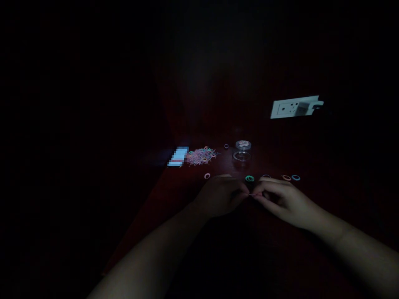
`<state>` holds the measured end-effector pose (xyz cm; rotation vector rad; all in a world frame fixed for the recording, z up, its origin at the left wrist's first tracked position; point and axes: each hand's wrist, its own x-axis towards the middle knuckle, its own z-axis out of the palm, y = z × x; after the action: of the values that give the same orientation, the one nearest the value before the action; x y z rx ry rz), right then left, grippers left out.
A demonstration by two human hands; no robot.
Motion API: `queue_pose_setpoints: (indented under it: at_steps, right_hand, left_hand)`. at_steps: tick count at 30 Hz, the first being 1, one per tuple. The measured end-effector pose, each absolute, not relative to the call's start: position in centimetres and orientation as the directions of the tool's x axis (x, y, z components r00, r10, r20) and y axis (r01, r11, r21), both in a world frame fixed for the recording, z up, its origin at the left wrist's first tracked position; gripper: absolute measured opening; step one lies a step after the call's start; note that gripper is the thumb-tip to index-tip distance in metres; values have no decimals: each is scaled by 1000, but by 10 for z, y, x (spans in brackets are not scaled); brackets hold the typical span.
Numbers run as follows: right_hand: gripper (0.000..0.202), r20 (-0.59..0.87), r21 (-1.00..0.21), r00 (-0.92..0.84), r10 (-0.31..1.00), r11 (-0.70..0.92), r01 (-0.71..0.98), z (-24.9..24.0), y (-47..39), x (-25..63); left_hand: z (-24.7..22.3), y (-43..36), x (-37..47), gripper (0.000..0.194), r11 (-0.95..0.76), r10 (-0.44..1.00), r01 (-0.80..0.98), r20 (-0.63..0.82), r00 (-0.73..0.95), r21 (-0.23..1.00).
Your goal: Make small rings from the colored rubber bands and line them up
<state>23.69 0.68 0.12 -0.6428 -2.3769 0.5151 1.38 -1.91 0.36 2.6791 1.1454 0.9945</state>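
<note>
Over the dark red table [149, 216], my left hand [222, 195] and my right hand [282, 199] meet fingertip to fingertip. Both are closed in a pinch on a thin pinkish rubber band [252, 194], stretched in the small gap between them. Just beyond the fingertips lies a little group of green bands [249, 178]. A pale pink band [207, 176] rests past my left hand. Beyond my right hand are an orange band [286, 177] and a blue band [296, 177]; a purplish band [266, 176] is partly hidden by its fingers.
A heap of small multicoloured bands [202, 156] lies beside a lit phone [178, 156] at the back left. Behind my hands stands a clear round jar [242, 155], with a single band [226, 146] left of it. A wall socket [294, 107] holds a plug. The surroundings are very dark.
</note>
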Motion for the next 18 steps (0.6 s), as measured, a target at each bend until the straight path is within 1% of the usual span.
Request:
queue_pose_setpoints:
  at_steps: [7, 12, 18]
  right_hand:
    - [13, 470, -465, -685, 557, 816, 344, 5, 6, 238]
    - [10, 468, -496, -679, 566, 804, 328, 6, 6, 237]
    - [10, 424, -505, -696, 579, 790, 349, -1, 8, 241]
  left_hand:
    - [4, -19, 13, 8, -723, 681, 603, 491, 543, 337]
    - [5, -19, 15, 10, -720, 686, 605, 477, 549, 339]
    - [8, -19, 15, 10, -720, 687, 604, 478, 547, 343]
